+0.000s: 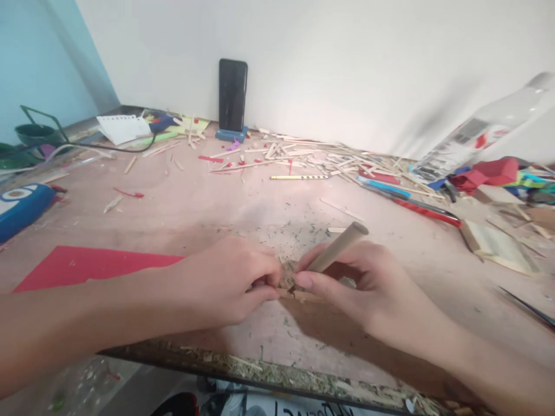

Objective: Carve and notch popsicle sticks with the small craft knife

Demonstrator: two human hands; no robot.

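My right hand grips a carving tool with a round, tan wooden handle, slanted up and to the right. Its small dark tip meets a thin wooden strip just above the tabletop. The strip's left end is pinched between the thumb and curled fingers of my left hand, which hide most of it. Small shavings lie on the table just beyond both hands. A red sheet lies partly under my left forearm.
A black phone stands on a blue base against the wall. Many thin wooden sticks and a yellow pencil lie at the back. A plastic bottle leans at right, near a red-and-black cutter. Shavings line the front edge.
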